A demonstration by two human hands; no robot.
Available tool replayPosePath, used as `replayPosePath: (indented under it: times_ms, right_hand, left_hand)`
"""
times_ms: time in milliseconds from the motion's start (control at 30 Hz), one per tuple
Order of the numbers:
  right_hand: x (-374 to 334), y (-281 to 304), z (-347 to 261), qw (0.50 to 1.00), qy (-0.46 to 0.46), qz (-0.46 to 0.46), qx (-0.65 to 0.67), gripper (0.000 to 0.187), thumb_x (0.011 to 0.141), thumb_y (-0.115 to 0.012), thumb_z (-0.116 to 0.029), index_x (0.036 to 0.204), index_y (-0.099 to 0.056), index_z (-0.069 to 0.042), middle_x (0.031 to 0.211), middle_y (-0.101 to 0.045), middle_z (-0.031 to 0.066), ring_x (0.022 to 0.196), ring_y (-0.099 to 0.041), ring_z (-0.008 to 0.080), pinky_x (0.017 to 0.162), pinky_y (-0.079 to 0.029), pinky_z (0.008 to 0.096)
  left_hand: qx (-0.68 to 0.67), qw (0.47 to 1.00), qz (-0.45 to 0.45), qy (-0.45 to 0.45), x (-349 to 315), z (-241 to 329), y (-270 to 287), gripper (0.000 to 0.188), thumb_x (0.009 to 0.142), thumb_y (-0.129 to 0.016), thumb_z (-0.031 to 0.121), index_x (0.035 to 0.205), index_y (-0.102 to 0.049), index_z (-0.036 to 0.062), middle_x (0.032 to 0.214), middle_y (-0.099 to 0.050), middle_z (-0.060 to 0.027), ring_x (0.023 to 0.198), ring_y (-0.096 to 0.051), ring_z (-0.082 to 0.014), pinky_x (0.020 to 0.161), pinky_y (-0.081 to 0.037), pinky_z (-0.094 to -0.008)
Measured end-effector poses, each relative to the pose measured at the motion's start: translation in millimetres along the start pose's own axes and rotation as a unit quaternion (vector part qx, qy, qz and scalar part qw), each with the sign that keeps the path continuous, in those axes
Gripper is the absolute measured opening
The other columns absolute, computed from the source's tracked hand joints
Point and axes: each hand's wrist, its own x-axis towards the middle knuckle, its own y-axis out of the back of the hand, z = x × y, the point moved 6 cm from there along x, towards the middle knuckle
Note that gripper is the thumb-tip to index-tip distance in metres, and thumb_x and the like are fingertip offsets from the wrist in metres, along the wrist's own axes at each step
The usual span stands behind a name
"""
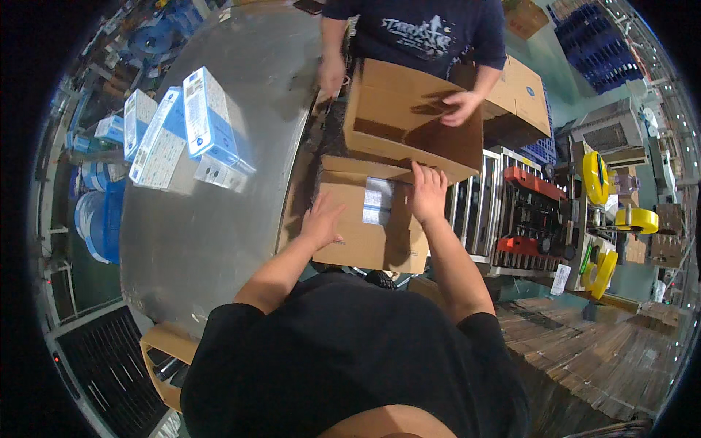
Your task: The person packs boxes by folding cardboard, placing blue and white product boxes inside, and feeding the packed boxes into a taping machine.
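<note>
Corrugated carton (371,239) sitting right of smooth grey metal surface (212,241)

Brown panels are framing a white-and-blue rectangle (377,201) pointing lengthwise away from the wearer; the carton's own long axis is staying unclear. The left hand (323,221) is lying spread on cardboard; the right hand (429,193) is touching the far edge, any pinching unclear. Beyond, an open-topped box (398,150) is stretching crosswise.

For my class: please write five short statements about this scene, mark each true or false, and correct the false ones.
1. The person's left hand lies spread on a brown carton. True.
2. The yellow rolls are on the person's left. False: they are on the right.
3. A co-worker in a dark shirt stands beyond the open carton. True.
4. The blue-and-white boxes stand on the floor. False: they are on the metal table.
5. The person's right hand touches cardboard. True.
</note>
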Motion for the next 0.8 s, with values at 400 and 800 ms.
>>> replayPosePath:
  times_ms: [400, 800]
  right_hand:
    - [-144.5, -66.8, 32.7, 0.974, -0.011, -0.213, 0.071, 0.072, 0.090, -0.049, -0.052, 0.145, -0.033, -0.008, 0.153, -0.028, 0.0096, 0.144, -0.020, 0.0274, 0.114, -0.010, 0.0550]
    - [-131.4, -43.8, 307.8, 0.976, -0.154, -0.141, 0.066, 0.073, 0.090, -0.047, -0.053, 0.147, -0.031, -0.011, 0.157, -0.022, 0.0053, 0.146, -0.015, 0.0218, 0.117, -0.007, 0.0512]
  left_hand:
    - [-0.203, 0.965, 0.037, 0.159, -37.6, 10.8, -88.3, 0.090, 0.084, -0.069, 0.035, 0.151, -0.012, 0.0153, 0.140, -0.032, -0.0317, 0.125, -0.039, -0.0473, 0.103, -0.038, -0.0476]
    - [-0.240, 0.969, -0.061, -0.020, 155.1, 275.2, -190.7, 0.138, 0.056, -0.091, 0.022, 0.149, 0.010, 0.0073, 0.144, -0.022, -0.0337, 0.134, -0.026, -0.0462, 0.111, -0.029, -0.0480]
